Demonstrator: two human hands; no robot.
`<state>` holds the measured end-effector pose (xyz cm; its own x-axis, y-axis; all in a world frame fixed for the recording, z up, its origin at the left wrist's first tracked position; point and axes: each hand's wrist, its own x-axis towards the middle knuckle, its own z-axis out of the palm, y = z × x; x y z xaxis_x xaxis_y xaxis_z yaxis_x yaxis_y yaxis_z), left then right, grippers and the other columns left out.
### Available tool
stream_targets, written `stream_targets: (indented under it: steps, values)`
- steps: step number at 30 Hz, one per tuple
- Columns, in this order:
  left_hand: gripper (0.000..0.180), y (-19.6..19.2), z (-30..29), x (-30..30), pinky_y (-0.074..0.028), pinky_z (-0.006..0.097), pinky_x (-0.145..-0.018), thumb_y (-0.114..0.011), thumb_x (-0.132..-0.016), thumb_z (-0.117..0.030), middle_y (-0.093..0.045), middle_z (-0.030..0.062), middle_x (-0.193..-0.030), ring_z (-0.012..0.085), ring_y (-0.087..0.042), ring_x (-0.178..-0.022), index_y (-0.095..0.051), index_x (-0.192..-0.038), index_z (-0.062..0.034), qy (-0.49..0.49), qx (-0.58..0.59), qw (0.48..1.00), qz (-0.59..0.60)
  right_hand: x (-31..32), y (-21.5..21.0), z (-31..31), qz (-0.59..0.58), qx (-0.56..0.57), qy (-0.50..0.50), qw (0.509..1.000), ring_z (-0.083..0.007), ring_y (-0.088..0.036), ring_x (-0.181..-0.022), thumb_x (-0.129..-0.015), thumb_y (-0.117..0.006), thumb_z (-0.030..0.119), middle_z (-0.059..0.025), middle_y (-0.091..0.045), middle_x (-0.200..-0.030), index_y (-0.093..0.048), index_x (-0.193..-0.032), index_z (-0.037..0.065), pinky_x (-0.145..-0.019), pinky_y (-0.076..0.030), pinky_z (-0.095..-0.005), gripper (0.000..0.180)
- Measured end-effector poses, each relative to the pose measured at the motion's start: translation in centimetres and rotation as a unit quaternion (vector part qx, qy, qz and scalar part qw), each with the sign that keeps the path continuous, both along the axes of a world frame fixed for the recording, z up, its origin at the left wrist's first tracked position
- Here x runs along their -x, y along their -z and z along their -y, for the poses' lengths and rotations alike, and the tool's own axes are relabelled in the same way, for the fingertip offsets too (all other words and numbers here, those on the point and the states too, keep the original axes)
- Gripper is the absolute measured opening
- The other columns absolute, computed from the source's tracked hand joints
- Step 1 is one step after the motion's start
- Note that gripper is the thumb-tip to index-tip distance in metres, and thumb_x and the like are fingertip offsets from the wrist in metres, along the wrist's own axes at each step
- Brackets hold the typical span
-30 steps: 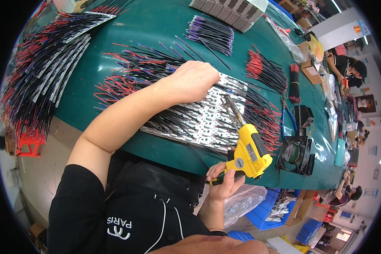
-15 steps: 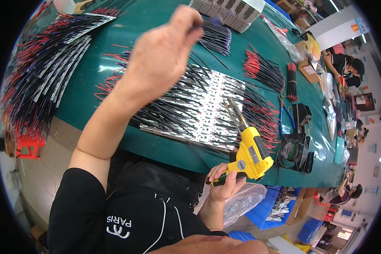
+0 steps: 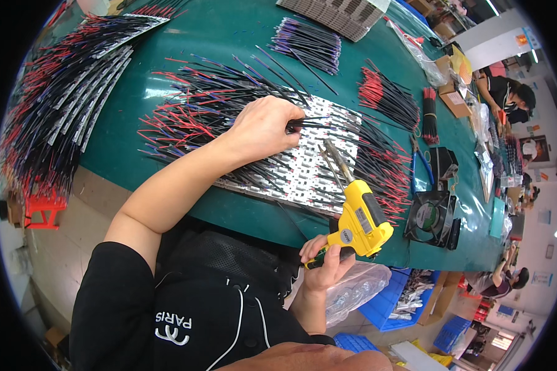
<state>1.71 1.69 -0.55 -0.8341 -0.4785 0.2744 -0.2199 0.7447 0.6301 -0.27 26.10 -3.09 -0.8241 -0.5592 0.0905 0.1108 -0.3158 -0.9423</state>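
- The green counter [image 3: 229,37] fills most of the view, its surface given over to wired parts laid out in groups — a spread that keeps each batch apart and within arm's reach.
- A long fan of strips with red and black wires [image 3: 62,117] runs down the far left edge, well apart from the hands, seemingly stacked out of the way.
- In the middle lies a row of white strips with black and red leads [image 3: 303,167], side by side with the leads splayed outward, so each strip's end stays exposed to the tool.
- Loose bundles sit beyond: purple-tinted wires [image 3: 309,43] near the top, red-tipped black wires [image 3: 387,99] to the right.
- A small black fan [image 3: 430,216] stands near the right rim of the counter, facing the work.
- The yellow soldering gun [image 3: 359,216] points its metal tip down at the white strips; the right hand [image 3: 325,263] is clenched around its handle at the counter's near edge, holding it angled so the tip meets the strip ends.
- The left hand [image 3: 263,127] rests over the strips, fingers pinched on a thin black wire [image 3: 312,122] — probably steadying it at a strip, though the exact contact point is too small to tell.
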Motion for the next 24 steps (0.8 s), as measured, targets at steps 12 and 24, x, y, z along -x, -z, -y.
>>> stream_targets:
  steps: [12,24]
  values:
    - [0.017,-0.4,-0.5,0.2,-0.046,0.041,-0.065,-0.063,-0.064,-0.014,-0.059,0.0161,-0.069,0.0344,-0.059,-0.070,-0.058,-0.072,0.0001,-0.014,0.016,0.999,0.035,-0.2,0.3,0.2,-0.007,-0.024,-0.021,0.999,-0.0141,-0.041,-0.039,-0.090,-0.047,0.022,-0.0088,-0.045,-0.054,-0.038,-0.107,-0.006,-0.040,-0.038,-0.0257,0.034]
    - [0.013,-0.2,-1.1,0.4,-0.047,0.044,-0.064,-0.062,-0.064,-0.012,-0.060,0.0154,-0.069,0.0343,-0.060,-0.070,-0.058,-0.070,-0.0016,-0.028,0.047,0.998,0.035,-0.3,-0.1,0.5,-0.016,-0.038,-0.017,0.999,-0.0134,-0.040,-0.039,-0.090,-0.044,0.020,-0.0081,-0.044,-0.054,-0.037,-0.112,-0.009,-0.039,-0.038,-0.0244,0.037]
